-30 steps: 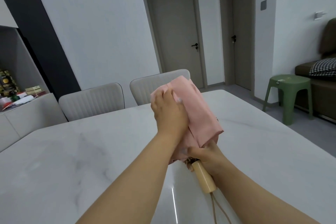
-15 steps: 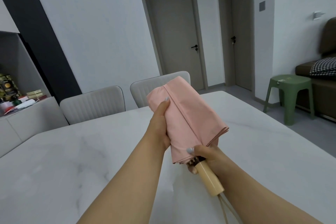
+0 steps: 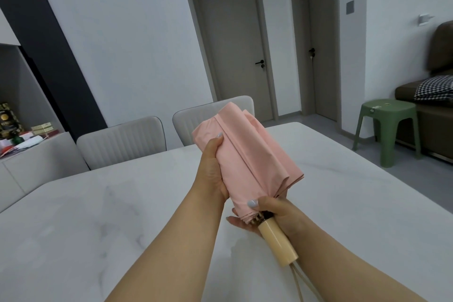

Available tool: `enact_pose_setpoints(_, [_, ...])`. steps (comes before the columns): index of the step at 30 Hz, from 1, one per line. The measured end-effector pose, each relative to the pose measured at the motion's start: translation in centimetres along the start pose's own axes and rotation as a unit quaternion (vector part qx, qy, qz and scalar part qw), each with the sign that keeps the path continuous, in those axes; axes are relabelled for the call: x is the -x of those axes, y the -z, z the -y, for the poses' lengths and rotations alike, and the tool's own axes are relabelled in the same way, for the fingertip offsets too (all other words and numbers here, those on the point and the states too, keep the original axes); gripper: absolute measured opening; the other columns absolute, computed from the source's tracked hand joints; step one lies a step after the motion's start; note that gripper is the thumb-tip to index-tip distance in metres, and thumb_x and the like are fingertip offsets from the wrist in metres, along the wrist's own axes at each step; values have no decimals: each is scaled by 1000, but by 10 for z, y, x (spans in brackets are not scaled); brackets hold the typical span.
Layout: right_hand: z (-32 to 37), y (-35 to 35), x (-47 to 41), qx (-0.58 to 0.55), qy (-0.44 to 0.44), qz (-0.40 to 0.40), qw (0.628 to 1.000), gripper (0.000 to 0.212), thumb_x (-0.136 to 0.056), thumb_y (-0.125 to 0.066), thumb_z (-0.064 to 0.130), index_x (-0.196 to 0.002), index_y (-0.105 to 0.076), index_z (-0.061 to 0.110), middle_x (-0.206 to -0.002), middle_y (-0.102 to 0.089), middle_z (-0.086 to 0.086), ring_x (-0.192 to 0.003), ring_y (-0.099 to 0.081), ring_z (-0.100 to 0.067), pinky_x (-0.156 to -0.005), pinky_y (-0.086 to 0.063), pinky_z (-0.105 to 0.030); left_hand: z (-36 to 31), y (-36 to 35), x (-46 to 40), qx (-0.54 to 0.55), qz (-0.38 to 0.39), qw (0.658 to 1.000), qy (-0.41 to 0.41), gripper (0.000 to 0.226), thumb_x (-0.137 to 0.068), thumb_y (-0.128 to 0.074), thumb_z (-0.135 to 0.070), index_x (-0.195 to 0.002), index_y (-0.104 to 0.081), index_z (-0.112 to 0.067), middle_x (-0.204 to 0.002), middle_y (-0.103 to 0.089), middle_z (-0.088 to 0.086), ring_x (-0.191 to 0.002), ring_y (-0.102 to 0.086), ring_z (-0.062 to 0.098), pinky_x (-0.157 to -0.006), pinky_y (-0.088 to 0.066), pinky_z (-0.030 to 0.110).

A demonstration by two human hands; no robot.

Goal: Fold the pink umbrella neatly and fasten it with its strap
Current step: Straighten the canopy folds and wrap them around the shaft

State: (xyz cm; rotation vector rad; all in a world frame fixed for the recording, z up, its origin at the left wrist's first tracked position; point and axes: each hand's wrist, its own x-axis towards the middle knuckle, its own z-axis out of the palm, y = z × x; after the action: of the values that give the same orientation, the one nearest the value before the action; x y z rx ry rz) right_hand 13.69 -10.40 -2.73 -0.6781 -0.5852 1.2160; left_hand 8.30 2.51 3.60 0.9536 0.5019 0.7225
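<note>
Left hand (image 3: 213, 174) shifted from atop the pink umbrella (image 3: 247, 154) to gripping its side, right hand (image 3: 272, 216) clasping its base above the desk (image 3: 98, 216)

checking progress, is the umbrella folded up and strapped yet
Folded, not visibly strapped: the umbrella is collapsed, its cloth gathered in pleats and held by both hands; no strap shows around it.

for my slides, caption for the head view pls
Two hands hold a folded pink umbrella above a white table, strap unfastened.
</note>
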Motion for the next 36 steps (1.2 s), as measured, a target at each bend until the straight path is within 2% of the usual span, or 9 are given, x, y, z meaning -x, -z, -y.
enact_pose_setpoints(6, [3,0,2,98,-15,-13,995,53,-62,-66,4,-114,-58,-8,-96,-71,-26,-71,-71,-32,-55,-56,-33,2,7,0,-1,-11,1000,11,59,-78,-67,-46,-128,-59,-15,-110,-70,20,-104,-64,41,-92,-50,58])
enact_pose_setpoints(12, [0,-3,0,206,44,-45,976,39,-60,-68,3,-96,-57,-8,-73,-59,-20,-62,-61,-35,-43,-45,-28,-5,20,5,-87,-71,993,-21,57,-81,-66,-49,-126,-59,-15,-116,-71,13,-107,-66,32,-93,-53,48])
enact_pose_setpoints(15, [2,-3,-1,248,60,-52,966,28,-61,-69,4,-85,-55,-1,-67,-53,-16,-53,-52,-28,-45,-43,-29,-33,15,5,-236,-207,943,-110,80,-69,-62,-53,-135,-46,-12,-127,-59,8,-113,-59,30,-89,-48,41])
enact_pose_setpoints(18, [5,-3,0,257,76,-49,962,27,-61,-68,2,-84,-55,9,-71,-54,-17,-60,-50,-32,-47,-44,-30,-69,0,8,-353,-204,875,-263,33,-74,-50,-43,-87,-54,-13,-89,-52,15,-79,-49,29,-74,-41,36])
enact_pose_setpoints(20, [4,-4,1,273,79,-45,958,29,-61,-68,2,-86,-57,11,-68,-56,-14,-57,-51,-31,-48,-45,-31,-88,-15,10,-434,-168,833,-300,18,-88,-48,-34,-77,-46,-20,-85,-43,6,-77,-38,19,-72,-33,33])
enact_pose_setpoints(24, [5,-8,5,313,76,-51,945,23,-60,-68,5,-79,-56,11,-66,-55,-13,-53,-51,-28,-49,-47,-32,-106,-28,3,-581,-111,770,-237,40,-100,-37,-45,-92,-60,-13,-92,-54,14,-86,-50,27,-79,-40,39])
enact_pose_setpoints(27, [6,-10,8,334,72,-54,938,26,-60,-67,5,-82,-55,14,-69,-55,-12,-53,-53,-24,-48,-49,-30,-111,-28,1,-632,-115,747,-168,64,-96,-38,-57,-104,-65,1,-103,-61,24,-88,-54,33,-71,-36,34])
enact_pose_setpoints(30, [4,-9,7,340,72,-50,936,29,-65,-67,-2,-83,-55,17,-67,-56,-8,-51,-52,-21,-49,-47,-30,-117,-24,0,-648,-115,739,-143,56,-93,-46,-54,-104,-64,-2,-91,-57,6,-86,-52,25,-74,-35,33])
enact_pose_setpoints(36, [1,-7,5,352,70,-49,932,30,-60,-64,0,-86,-59,14,-64,-57,-5,-51,-53,-21,-50,-47,-30,-122,-14,0,-661,-73,741,-95,36,-89,-58,-46,-97,-63,-12,-102,-63,2,-96,-57,20,-73,-37,29])
